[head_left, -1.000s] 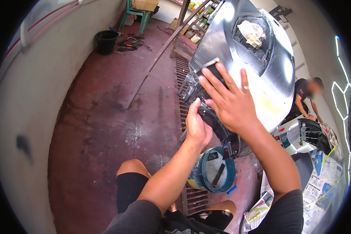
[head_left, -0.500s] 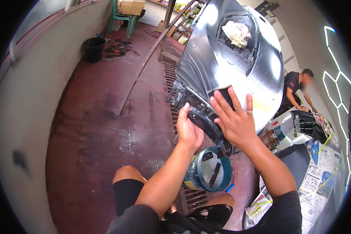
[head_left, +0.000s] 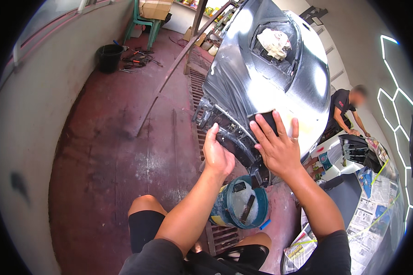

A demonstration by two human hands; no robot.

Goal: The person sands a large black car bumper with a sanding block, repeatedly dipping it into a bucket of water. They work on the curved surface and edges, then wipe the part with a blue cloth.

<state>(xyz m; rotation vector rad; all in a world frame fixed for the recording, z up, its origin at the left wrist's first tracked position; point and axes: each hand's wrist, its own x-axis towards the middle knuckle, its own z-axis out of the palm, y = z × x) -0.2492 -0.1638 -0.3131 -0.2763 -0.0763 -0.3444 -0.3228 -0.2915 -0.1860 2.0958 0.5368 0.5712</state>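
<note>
A large glossy black bumper (head_left: 227,78) with pale worn patches stands in front of me, wet and streaked on its surface. My right hand (head_left: 280,149) lies with spread fingers over a black sheet of sandpaper (head_left: 267,120), pressing it flat on the bumper. By the lower left edge, my left hand (head_left: 217,153) grips the bumper with its thumb up; its other fingers are partly hidden. Below both hands is a teal bucket (head_left: 263,206) of cloudy water, with a dark block (head_left: 248,208) and a small black piece (head_left: 239,186) in it. A crumpled white wad (head_left: 275,43) fills the bumper's opening.
A co-worker (head_left: 344,107) bends over a dark part at right. Newspaper-covered panels (head_left: 367,220) stand nearer. A floor grate (head_left: 222,236) runs under the bucket. A metal bar (head_left: 172,68) slants up on the left; beyond are a black bucket (head_left: 109,58), scattered tools (head_left: 140,59) and green chairs (head_left: 152,27).
My right hand and the sandpaper have slid slightly down the bumper. The left hand keeps its grip. The whole view has shifted a little.
</note>
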